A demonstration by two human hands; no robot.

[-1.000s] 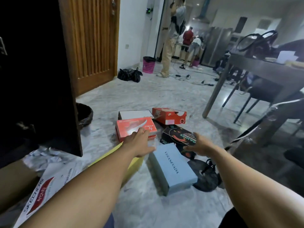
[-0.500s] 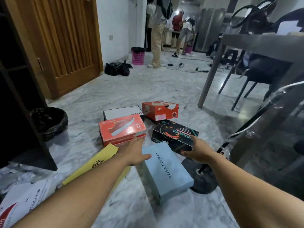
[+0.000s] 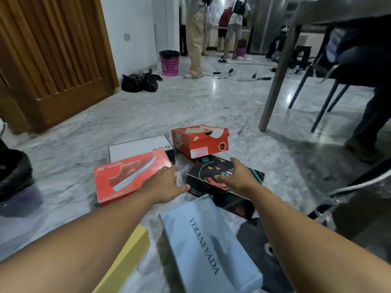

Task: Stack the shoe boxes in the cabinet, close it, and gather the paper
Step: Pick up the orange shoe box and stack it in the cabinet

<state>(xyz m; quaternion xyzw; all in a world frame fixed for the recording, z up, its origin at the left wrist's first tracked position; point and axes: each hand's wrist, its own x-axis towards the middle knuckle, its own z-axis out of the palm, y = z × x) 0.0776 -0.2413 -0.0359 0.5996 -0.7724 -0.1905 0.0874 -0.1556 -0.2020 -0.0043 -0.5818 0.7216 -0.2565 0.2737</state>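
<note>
Several shoe boxes lie on the marble floor. A red box printed with a sneaker sits left of centre, a white box behind it, and an orange box further back. A black patterned box lies to the right. A light blue box and a yellow box are nearest me. My left hand hovers open at the red box's right edge. My right hand is spread open over the black box's lid. The cabinet and the paper are out of view.
A black bin stands at the left edge. A wooden door is at the back left. A table leg and chairs stand to the right. A dark bag lies by the blue box. People stand far back.
The view has swung right and forward, so the dark cabinet and the crumpled paper at the left have left the frame. Both hands have reached further out, past the blue box toward the red and black boxes.
</note>
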